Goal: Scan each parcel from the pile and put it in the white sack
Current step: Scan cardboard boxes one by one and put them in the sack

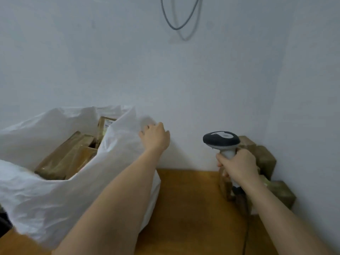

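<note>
A white sack (55, 196) stands open at the left of the wooden surface (189, 208), brown parcels (64, 159) inside it lying with their long axes slanting up to the right. The left hand (155, 138) reaches to the sack's right rim, fingers curled — whether they grip the fabric cannot be told. The right hand (239, 164) grips a scanner (221, 141) upright by its handle, head pointing left — in front of the pile (265, 162) against the wall.

A plain pale wall (184, 80) is filling most of the view, a grey cable (176, 27) is looping down it, and a wooden tabletop (189, 208) is butting against it.
</note>
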